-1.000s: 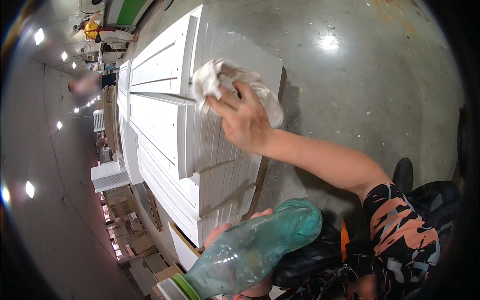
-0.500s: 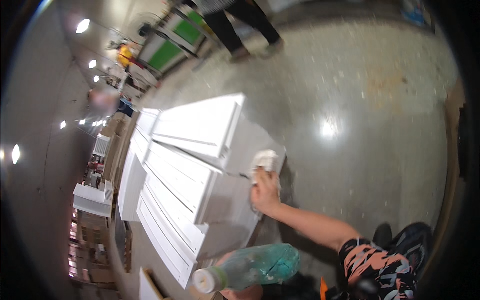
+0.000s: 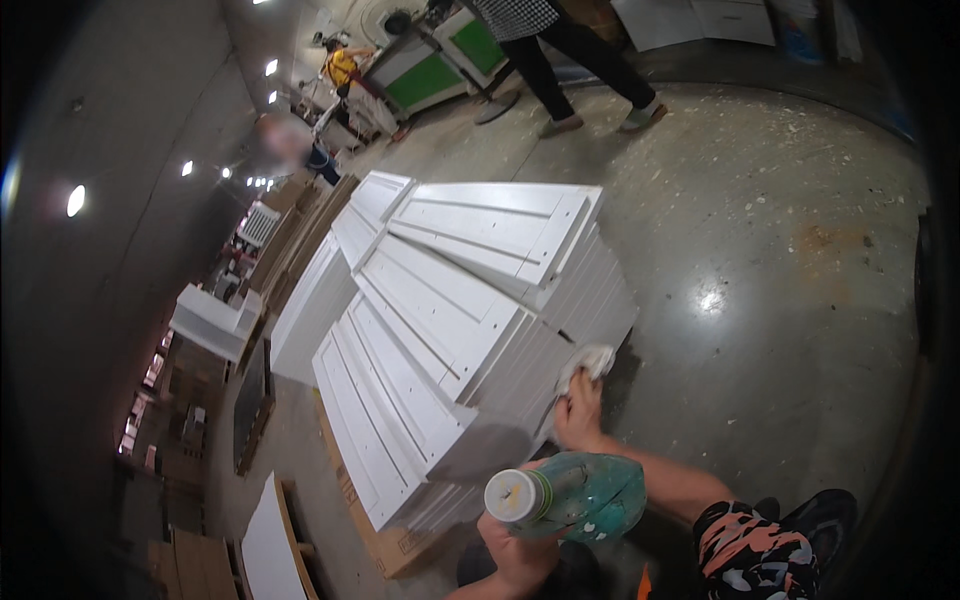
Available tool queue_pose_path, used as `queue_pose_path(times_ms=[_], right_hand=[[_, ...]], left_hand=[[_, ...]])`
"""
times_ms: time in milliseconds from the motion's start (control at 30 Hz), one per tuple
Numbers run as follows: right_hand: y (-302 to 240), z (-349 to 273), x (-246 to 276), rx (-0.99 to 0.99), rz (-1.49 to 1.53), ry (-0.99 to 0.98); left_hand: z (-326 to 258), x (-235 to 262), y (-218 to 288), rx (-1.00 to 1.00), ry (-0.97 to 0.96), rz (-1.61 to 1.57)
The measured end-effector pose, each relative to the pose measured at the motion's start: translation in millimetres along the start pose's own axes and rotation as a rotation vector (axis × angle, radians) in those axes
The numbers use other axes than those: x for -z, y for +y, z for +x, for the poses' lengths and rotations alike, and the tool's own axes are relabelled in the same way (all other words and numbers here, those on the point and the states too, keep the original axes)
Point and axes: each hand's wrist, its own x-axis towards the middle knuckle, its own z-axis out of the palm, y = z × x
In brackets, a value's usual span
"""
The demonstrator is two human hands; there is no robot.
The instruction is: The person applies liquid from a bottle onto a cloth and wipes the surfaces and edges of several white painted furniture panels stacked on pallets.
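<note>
My right hand (image 3: 579, 413) is closed on a crumpled white cloth (image 3: 588, 364). It presses the cloth against the side of the stacked white panels (image 3: 440, 318), low and near the floor. In my left hand (image 3: 522, 552) is a translucent green plastic bottle (image 3: 592, 492), held tilted with its pale cap (image 3: 512, 497) toward the upper left. Part of my left hand's grip is hidden by the bottle. The panels lie flat in several neighbouring stacks, with grooved frames and small dark holes on their top faces.
Flattened cardboard (image 3: 372, 525) lies under the nearest stack. A white board (image 3: 273, 545) stands at the lower left. A person in dark trousers (image 3: 565, 80) walks behind the stacks, near green-fronted machines (image 3: 425, 70). Another person in yellow (image 3: 342, 68) stands farther off. White specks dot the concrete floor (image 3: 740, 200).
The view has shifted, so the stacks appear farther right. My left hand has turned the bottle so its cap points more upward. My right hand still holds the cloth at the stack's side.
</note>
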Motion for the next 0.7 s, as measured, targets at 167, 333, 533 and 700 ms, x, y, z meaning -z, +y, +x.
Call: queue_pose_path(times_ms=[167, 333, 533, 700], right_hand=[[83.5, 101.7, 9.2, -0.345, 0.054, 0.25], [87.5, 86.2, 8.3, -0.454, 0.012, 0.071], [4.5, -27.6, -10.1, -0.273, 0.02, -0.095], [-5.9, -4.9, 0.8, -0.278, 0.074, -0.077]], left_hand=[[4.4, 7.3, 10.3, -0.012, -0.023, 0.079], [6.8, 8.1, 9.6, 0.027, 0.031, 0.019], [12.0, -7.0, 0.8, 0.096, 0.053, -0.096], [15.7, -6.4, 5.8, 0.101, 0.073, -0.158]])
